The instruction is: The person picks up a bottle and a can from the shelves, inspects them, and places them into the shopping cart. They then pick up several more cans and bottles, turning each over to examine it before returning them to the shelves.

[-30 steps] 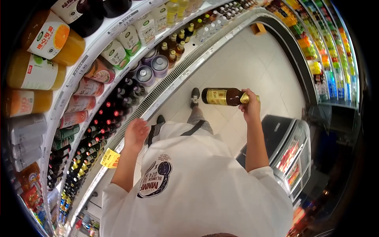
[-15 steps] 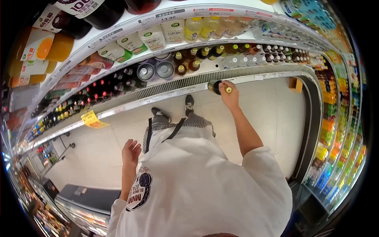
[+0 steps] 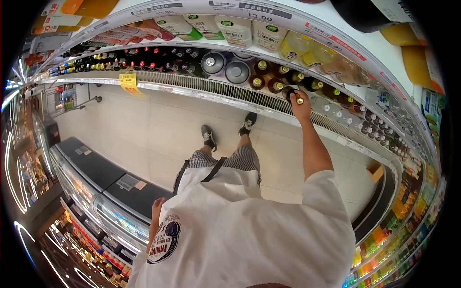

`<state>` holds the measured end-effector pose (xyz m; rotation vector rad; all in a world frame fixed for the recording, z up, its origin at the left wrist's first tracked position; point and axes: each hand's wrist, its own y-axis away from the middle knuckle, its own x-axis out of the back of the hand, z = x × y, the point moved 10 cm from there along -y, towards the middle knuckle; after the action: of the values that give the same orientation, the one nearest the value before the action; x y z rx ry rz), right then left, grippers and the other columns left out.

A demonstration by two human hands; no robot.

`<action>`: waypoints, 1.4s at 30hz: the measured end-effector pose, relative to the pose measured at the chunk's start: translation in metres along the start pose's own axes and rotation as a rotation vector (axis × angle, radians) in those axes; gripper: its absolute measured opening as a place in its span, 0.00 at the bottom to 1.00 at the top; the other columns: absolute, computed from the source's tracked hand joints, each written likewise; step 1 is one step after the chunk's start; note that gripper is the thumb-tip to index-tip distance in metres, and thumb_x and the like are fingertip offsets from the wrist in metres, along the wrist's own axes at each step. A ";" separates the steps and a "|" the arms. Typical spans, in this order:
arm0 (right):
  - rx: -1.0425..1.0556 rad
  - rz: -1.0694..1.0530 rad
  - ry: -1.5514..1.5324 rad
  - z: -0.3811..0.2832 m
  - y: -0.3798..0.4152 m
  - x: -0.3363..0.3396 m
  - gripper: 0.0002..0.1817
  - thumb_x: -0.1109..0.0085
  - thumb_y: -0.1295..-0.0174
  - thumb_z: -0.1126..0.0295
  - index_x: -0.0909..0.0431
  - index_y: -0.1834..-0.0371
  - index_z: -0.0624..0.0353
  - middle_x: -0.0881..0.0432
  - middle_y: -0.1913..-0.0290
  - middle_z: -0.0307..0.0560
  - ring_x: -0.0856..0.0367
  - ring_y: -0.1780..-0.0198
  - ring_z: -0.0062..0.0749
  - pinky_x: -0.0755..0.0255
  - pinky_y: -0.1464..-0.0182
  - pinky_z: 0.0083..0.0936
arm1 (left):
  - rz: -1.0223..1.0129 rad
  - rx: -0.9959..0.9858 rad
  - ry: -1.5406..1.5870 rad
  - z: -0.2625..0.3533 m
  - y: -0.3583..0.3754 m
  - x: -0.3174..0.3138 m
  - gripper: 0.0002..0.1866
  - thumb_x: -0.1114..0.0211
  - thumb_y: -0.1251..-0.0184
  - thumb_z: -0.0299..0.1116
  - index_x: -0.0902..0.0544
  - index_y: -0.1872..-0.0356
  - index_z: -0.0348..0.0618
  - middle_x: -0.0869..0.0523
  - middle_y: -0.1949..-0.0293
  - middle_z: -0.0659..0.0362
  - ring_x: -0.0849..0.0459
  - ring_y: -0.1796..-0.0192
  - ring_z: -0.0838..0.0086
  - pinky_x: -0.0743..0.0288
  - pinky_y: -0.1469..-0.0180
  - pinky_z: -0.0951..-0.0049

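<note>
My right hand (image 3: 301, 104) is wrapped round a dark bottle with a gold cap (image 3: 289, 92), over the front edge of the lower shelf. Just behind it stand several dark gold-capped bottles (image 3: 276, 85). Two large grey-topped cans (image 3: 236, 72) are to their left. Low beside my body, at the hem of the white shirt, my left hand (image 3: 157, 205) is partly hidden, and its fingers cannot be made out clearly.
White cartons (image 3: 234, 31) and yellow drink bottles (image 3: 294, 46) line the shelf above. A yellow tag (image 3: 129, 84) hangs from the shelf edge. Behind me on the left is a long dark-topped freezer (image 3: 91, 161). A cart (image 3: 65, 100) stands at the far left.
My right hand has carried the dark bottle from over the floor up to the shelf's bottle row. My left hand has dropped closer to my body. The view has turned, showing more of the freezer.
</note>
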<state>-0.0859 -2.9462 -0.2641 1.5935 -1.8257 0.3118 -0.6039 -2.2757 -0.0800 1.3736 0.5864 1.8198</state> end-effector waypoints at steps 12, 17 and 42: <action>-0.034 -0.079 0.088 0.029 -0.035 -0.019 0.28 0.39 0.38 0.45 0.20 0.42 0.52 0.22 0.39 0.50 0.21 0.42 0.48 0.26 0.42 0.38 | -0.031 -0.028 -0.033 0.066 0.030 -0.008 0.22 0.37 0.28 0.42 0.24 0.43 0.35 0.16 0.62 0.58 0.20 0.64 0.78 0.24 0.61 0.76; -0.139 0.001 0.059 0.034 -0.024 -0.014 0.37 0.35 0.42 0.44 0.28 0.33 0.55 0.27 0.36 0.57 0.27 0.36 0.54 0.28 0.39 0.43 | -0.037 -0.041 -0.054 0.099 0.032 -0.021 0.22 0.37 0.28 0.41 0.24 0.43 0.35 0.16 0.61 0.57 0.20 0.64 0.78 0.24 0.62 0.75; -0.033 -0.814 0.550 0.151 0.509 -0.206 0.14 0.58 0.33 0.61 0.27 0.55 0.57 0.18 0.63 0.63 0.17 0.62 0.52 0.25 0.62 0.44 | -0.166 -0.097 0.273 -0.057 -0.186 0.064 0.24 0.37 0.32 0.45 0.23 0.45 0.36 0.18 0.57 0.57 0.19 0.59 0.72 0.25 0.61 0.71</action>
<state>-0.6128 -2.7622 -0.3772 1.8460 -0.6908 0.2914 -0.6102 -2.1078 -0.1982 0.9894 0.7204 1.8858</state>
